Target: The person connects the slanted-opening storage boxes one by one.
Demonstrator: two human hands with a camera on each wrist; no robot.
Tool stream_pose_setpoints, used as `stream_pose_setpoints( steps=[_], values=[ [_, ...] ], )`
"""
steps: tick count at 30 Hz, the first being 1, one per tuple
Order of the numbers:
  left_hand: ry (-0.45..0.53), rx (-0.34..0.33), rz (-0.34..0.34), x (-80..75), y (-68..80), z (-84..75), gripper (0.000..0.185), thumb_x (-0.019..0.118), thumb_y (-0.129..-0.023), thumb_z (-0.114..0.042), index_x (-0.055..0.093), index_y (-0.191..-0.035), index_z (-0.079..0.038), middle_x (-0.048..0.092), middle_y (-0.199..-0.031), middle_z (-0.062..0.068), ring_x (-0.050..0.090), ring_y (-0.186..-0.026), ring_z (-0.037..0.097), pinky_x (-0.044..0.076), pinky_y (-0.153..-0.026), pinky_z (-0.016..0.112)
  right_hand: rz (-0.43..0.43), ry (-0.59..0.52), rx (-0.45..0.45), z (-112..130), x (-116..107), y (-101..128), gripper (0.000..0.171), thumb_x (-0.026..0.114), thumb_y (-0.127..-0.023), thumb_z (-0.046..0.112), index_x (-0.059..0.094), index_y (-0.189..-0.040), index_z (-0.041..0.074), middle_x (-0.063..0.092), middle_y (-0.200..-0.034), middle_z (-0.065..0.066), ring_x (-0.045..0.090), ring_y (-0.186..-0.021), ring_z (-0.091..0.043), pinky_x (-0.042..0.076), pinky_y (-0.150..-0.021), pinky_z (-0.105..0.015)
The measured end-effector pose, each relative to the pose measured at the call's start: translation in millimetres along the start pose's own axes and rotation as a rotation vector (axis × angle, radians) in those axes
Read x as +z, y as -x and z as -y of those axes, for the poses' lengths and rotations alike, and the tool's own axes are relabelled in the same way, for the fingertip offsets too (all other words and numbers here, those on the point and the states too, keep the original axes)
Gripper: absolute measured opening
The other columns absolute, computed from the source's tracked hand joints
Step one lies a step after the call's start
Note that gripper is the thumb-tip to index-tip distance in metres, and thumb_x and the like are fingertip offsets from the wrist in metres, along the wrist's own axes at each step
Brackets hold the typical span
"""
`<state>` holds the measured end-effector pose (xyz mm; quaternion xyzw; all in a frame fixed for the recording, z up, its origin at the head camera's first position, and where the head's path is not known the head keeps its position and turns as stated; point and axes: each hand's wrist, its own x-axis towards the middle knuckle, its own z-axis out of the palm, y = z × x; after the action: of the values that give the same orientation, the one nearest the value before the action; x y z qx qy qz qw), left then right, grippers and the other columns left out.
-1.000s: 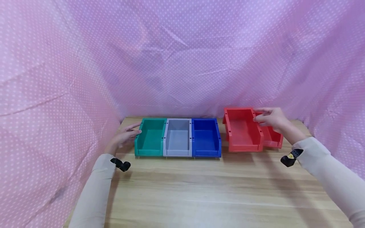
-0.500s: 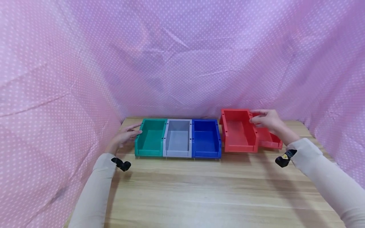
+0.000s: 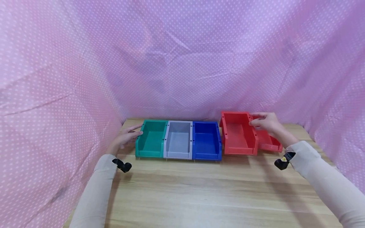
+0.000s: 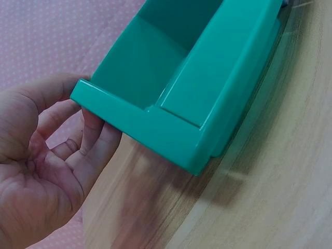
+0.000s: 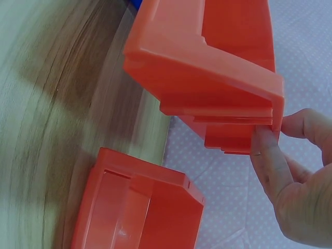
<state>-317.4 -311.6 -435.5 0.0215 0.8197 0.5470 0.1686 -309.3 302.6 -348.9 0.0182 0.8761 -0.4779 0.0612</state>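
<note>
R hand (image 3: 266, 123): thumb and fingers (image 5: 267, 155) pinch the R rear wall of the red bin (image 3: 238, 133); grasp confirmed in wrist view, fingertip on the outer wall, thumb over the rim. In the R wrist view the bin appears tilted, with its front end toward the wood; whether it is fully clear of the tabletop (image 3: 199, 190) cannot be told. Position: just R of the blue bin (image 3: 206, 141), narrow gap between them, not touching as far as head view shows. Open side faces the person.

A 2nd red bin (image 3: 269, 142) lies just behind and R of the held one, partly hidden by it and by the R hand; in wrist view it sits flat on the wood, below the held bin's outer wall, apart from it.

L hand (image 3: 125, 136): fingers (image 4: 96, 140) loosely extended, relaxed, tips resting against the outer L wall of the green bin (image 3: 151, 139) near its rear corner. No wrap round the rim; contact only.

Row: green bin, grey bin (image 3: 178, 141), blue bin stand side by side, walls touching, 3 in line near the table's far edge, all open and with nothing visible inside.

Both forearms in beige sleeves (image 3: 94, 193), each with a small black wrist cam mount (image 3: 122, 165).

Surround: pink dotted cloth (image 3: 182, 57) hangs at back and both sides, reaching the tabletop.
</note>
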Motion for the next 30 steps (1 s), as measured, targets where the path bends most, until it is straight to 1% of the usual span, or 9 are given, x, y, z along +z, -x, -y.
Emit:
stream_pose_setpoints(
  steps=[2,6,9,13,18,22,26,29,30],
  values=[
    [0.014,-0.001,0.002,-0.3,-0.1,1.3,0.071,0.060,-0.103,-0.039,0.025,-0.163,-0.026,0.037,-0.161,0.023,0.038,-0.146,0.046,0.035,-0.119,0.059,0.004,0.011,0.006,-1.0,0.3,-0.8,0.058,0.069,-0.098,0.021,0.049,-0.150,0.003,0.072,-0.123,-0.014,0.072,-0.084,-0.005,0.062,-0.089,-0.034],
    [0.005,-0.011,-0.004,-0.7,0.6,1.4,0.071,0.062,-0.102,-0.041,0.026,-0.163,-0.029,0.038,-0.160,0.023,0.037,-0.147,0.046,0.032,-0.120,0.061,0.018,0.019,0.021,-3.2,0.3,-3.3,0.059,0.068,-0.099,0.022,0.047,-0.151,0.003,0.068,-0.130,-0.020,0.072,-0.086,-0.006,0.061,-0.090,-0.034],
    [-0.005,0.001,-0.003,-1.0,0.4,0.5,0.072,0.061,-0.102,-0.042,0.026,-0.163,-0.029,0.036,-0.161,0.024,0.036,-0.147,0.047,0.029,-0.121,0.062,0.027,-0.012,0.010,-2.8,0.1,-5.3,0.060,0.068,-0.099,0.019,0.046,-0.151,0.000,0.073,-0.119,-0.013,0.071,-0.084,-0.005,0.062,-0.088,-0.033],
    [-0.012,0.007,-0.007,-1.3,-0.1,0.8,0.071,0.060,-0.103,-0.042,0.025,-0.163,-0.029,0.035,-0.162,0.023,0.035,-0.148,0.047,0.031,-0.121,0.060,0.044,-0.062,-0.008,-0.3,1.3,-6.8,0.060,0.069,-0.097,0.011,0.046,-0.150,-0.005,0.073,-0.094,0.011,0.070,-0.077,-0.001,0.063,-0.080,-0.028],
    [0.004,0.010,0.001,0.2,-0.7,0.0,0.069,0.060,-0.103,-0.041,0.027,-0.163,-0.029,0.037,-0.161,0.023,0.036,-0.147,0.046,0.031,-0.121,0.060,0.066,-0.064,-0.005,-1.1,2.6,-9.9,0.060,0.069,-0.096,0.008,0.045,-0.149,-0.007,0.071,-0.089,0.014,0.069,-0.078,0.000,0.063,-0.078,-0.027],
    [0.043,0.011,-0.001,0.8,-0.9,-1.9,0.069,0.061,-0.103,-0.040,0.028,-0.163,-0.027,0.037,-0.161,0.023,0.035,-0.148,0.046,0.029,-0.122,0.061,0.066,-0.043,-0.017,-2.6,3.0,-13.9,0.058,0.068,-0.097,0.008,0.047,-0.148,-0.007,0.070,-0.093,0.011,0.069,-0.079,0.000,0.063,-0.077,-0.026],
    [0.049,-0.010,-0.001,-0.2,-1.2,-1.6,0.070,0.061,-0.103,-0.039,0.027,-0.163,-0.027,0.037,-0.161,0.023,0.036,-0.148,0.045,0.031,-0.122,0.059,0.067,-0.014,-0.004,-3.3,3.9,-15.8,0.058,0.069,-0.097,0.011,0.048,-0.148,-0.006,0.072,-0.100,0.001,0.069,-0.080,-0.002,0.064,-0.080,-0.030],
    [0.026,-0.007,0.001,-1.4,-2.6,-0.3,0.070,0.060,-0.103,-0.039,0.027,-0.163,-0.025,0.038,-0.161,0.023,0.039,-0.147,0.045,0.044,-0.116,0.049,0.075,0.006,0.005,-3.8,5.0,-16.1,0.059,0.070,-0.096,0.012,0.047,-0.148,-0.006,0.070,-0.117,-0.017,0.069,-0.082,-0.004,0.063,-0.082,-0.033],
    [0.018,-0.008,-0.005,-1.9,-3.2,0.3,0.070,0.061,-0.103,-0.039,0.028,-0.163,-0.026,0.039,-0.160,0.022,0.040,-0.146,0.044,0.053,-0.106,0.040,0.077,0.013,0.007,-4.0,5.5,-16.4,0.060,0.070,-0.096,0.012,0.047,-0.148,-0.006,0.067,-0.123,-0.023,0.069,-0.083,-0.004,0.063,-0.083,-0.034]
  ],
)
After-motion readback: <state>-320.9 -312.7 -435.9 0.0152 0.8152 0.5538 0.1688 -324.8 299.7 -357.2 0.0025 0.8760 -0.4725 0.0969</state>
